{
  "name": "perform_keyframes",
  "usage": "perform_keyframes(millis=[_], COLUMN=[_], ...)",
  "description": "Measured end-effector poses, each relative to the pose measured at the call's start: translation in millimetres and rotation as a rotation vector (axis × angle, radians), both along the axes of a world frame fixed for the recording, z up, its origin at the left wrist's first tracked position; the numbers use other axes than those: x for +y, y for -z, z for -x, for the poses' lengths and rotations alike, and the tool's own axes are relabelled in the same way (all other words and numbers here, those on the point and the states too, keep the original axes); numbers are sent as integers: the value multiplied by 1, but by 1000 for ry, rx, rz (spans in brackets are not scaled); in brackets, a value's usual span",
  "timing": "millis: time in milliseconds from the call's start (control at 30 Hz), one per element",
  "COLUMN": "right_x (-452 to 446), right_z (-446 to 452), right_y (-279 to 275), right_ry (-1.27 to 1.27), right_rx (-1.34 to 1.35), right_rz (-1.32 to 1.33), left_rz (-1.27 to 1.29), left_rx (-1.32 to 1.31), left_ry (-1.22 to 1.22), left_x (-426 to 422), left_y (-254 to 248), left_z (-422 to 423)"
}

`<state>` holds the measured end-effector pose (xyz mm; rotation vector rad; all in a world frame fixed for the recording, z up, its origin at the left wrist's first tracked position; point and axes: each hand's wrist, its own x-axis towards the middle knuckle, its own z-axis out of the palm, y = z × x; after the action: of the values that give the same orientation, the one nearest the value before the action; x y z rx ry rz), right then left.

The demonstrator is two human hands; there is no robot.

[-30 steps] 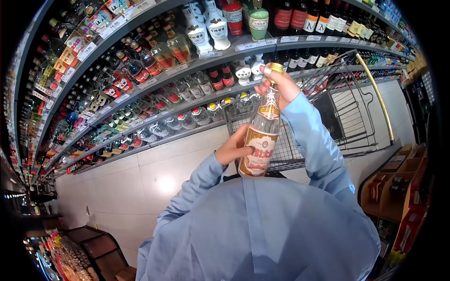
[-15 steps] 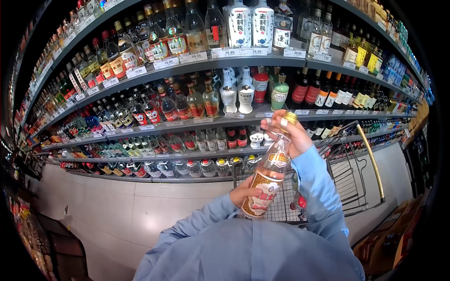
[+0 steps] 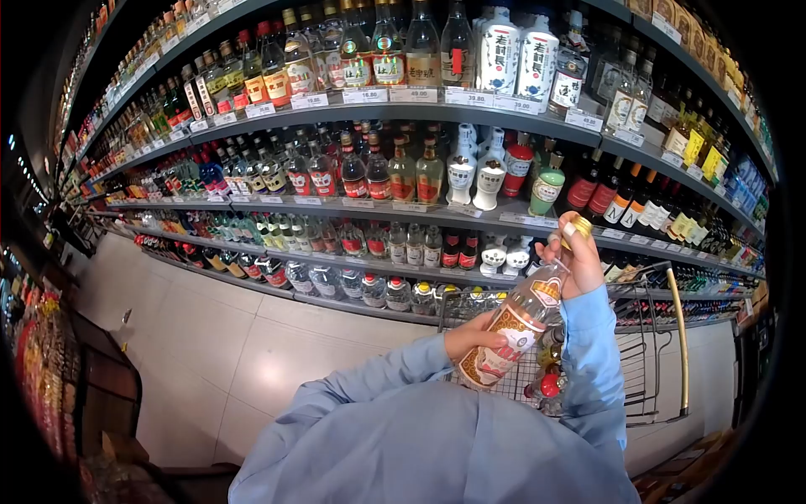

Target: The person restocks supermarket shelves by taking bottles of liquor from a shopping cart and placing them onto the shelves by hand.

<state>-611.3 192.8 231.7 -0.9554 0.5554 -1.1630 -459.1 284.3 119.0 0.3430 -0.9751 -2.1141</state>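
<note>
A clear glass liquor bottle (image 3: 504, 344) with a patterned gold and white label is tilted in front of my chest, its neck up to the right. My left hand (image 3: 475, 336) is closed around its lower body, with the thumb across the label. My right hand (image 3: 581, 267) grips the top near the gold cap (image 3: 579, 232); a white band or patch shows on one finger. The fingers partly hide the neck. Below the bottle is a wire shopping cart (image 3: 646, 353) holding several bottles, one with a red cap (image 3: 550, 385).
Long shelves (image 3: 369, 111) of bottles with price tags curve across the front. White ceramic bottles (image 3: 491, 178) and a green bottle (image 3: 547, 186) stand on the middle shelf. The cart's yellow handle (image 3: 678, 340) is at right. Pale floor tiles (image 3: 269, 370) lie at left, beside a dark display stand (image 3: 109, 370).
The view has turned left, so the shelves appear shifted right. Both hands still hold the bottle, which now leans further to the right. More of the cart's contents shows.
</note>
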Motion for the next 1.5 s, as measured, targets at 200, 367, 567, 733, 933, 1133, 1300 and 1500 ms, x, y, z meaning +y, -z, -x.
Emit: perform_keyframes(millis=[200,367,567,733,933,1133,1300,1500], right_x=[-4,-6,-5,-4,-22,-27,-39,-72], right_z=[-5,-13,-26,-49,-106,-209,-307,-397], right_y=[13,13,9,-7,-31,-64,-103,-166], right_ry=[-58,-85,-105,-74,-88,-121,-91,-13], right_rx=[-58,-110,-113,-89,46,128,157,46], right_rz=[-61,-49,8,3,212,162,297,518], left_rz=[-16,-69,-66,-30,147,219,325,494], left_rx=[-22,16,72,105,24,-40,19,-75], left_ry=[-39,-55,-11,-86,-190,-277,-302,-274], left_x=[2,3,1,5,-3,-21,-45,-94], left_y=[6,8,5,-12,-42,-49,-75,-143], left_z=[-5,-9,-16,-29,-91,-194,-282,-382])
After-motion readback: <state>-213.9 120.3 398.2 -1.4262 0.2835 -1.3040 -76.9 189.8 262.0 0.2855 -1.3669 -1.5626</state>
